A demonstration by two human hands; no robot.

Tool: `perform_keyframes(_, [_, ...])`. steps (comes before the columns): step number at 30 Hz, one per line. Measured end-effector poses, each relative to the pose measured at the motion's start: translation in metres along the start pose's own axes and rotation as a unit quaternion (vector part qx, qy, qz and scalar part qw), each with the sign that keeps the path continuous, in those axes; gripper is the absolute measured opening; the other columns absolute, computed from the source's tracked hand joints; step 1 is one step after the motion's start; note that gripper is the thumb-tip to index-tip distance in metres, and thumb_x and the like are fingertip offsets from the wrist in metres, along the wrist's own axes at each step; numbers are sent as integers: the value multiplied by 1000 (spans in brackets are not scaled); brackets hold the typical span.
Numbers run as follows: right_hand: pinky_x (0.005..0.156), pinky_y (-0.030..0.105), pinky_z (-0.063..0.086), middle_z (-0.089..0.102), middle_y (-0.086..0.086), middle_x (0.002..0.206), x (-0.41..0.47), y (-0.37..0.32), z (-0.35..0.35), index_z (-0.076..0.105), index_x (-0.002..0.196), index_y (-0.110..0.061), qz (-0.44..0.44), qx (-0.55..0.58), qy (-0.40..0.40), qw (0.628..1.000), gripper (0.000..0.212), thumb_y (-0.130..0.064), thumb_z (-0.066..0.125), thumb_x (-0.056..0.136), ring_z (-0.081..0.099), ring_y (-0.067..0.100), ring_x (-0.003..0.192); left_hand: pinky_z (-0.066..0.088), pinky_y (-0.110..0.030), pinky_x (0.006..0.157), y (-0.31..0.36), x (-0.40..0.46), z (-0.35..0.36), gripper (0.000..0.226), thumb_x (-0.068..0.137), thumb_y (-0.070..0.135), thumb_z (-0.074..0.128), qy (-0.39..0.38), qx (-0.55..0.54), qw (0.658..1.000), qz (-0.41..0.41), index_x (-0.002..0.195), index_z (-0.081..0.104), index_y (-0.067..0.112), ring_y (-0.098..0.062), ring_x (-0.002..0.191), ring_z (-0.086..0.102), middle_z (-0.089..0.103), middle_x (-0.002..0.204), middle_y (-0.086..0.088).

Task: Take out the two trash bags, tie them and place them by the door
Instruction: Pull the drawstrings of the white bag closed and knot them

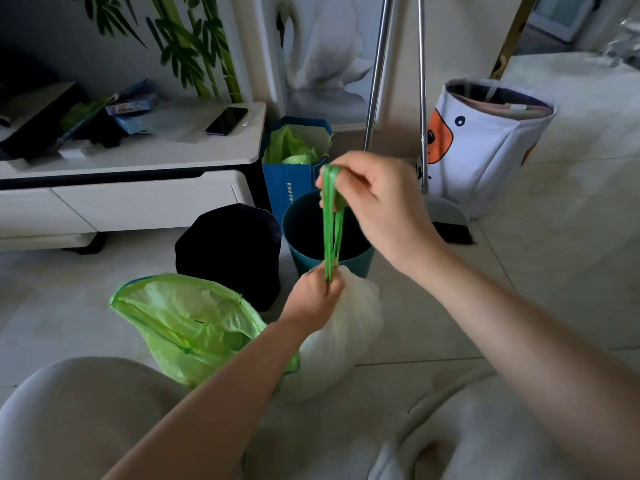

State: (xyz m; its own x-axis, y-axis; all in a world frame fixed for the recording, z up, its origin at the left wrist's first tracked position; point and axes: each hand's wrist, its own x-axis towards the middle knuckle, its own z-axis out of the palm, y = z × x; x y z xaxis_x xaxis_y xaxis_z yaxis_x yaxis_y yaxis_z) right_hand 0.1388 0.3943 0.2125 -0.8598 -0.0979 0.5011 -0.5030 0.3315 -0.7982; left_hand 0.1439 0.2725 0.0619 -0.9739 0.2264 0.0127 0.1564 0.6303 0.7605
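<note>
A white trash bag rests on the floor tiles in front of me. My left hand pinches its gathered neck. Green drawstrings run up from the neck to my right hand, which holds their loop taut above the bag. A green trash bag lies to the left on the floor, its mouth open and untied. Behind them stand a teal bin with nothing in it and a black bin.
A white TV cabinet with a phone and clutter stands at left. A blue paper bag with green plastic sits behind the bins. A broom and dustpan and a white fabric basket stand at right. My knees fill the bottom.
</note>
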Motion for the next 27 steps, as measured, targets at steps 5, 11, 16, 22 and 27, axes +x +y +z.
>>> perform_keyframes(5, [71,42,56,73,6,79,-9,19,8,72,92,-5,13,-36,-8,999,22,-16,52,91,70,15,73,32,-32,49,-18,-3,0,32,98,31,35,-38,15,998,-54,67,33,22,-17,51,43,42,58,1])
perform_keyframes(11, [71,45,55,71,8,77,0,35,-3,68,87,-4,67,-42,12,997,24,-24,55,91,66,23,74,42,-35,90,-20,-2,-27,28,95,48,44,-207,23,978,-32,113,50,28,-10,97,52,54,106,9])
perform_keyframes(16, [62,48,52,65,13,67,2,37,1,63,77,-4,70,-63,52,994,26,-25,54,90,61,26,63,48,-46,94,-24,-3,-51,30,88,41,56,-213,31,977,-6,118,51,45,-26,101,62,63,118,-2])
perform_keyframes(22, [59,50,55,67,13,69,0,36,7,64,80,0,94,9,27,995,26,-22,58,92,65,31,60,55,-33,84,-8,2,-39,21,89,22,63,-122,-73,990,-12,105,54,31,-6,89,66,66,102,14])
perform_keyframes(27, [61,51,57,67,22,76,-3,34,9,64,83,4,112,52,6,992,29,-24,58,92,65,38,67,54,-30,77,-7,10,-35,34,87,20,65,-142,-65,988,-8,117,61,35,-25,84,67,69,96,8])
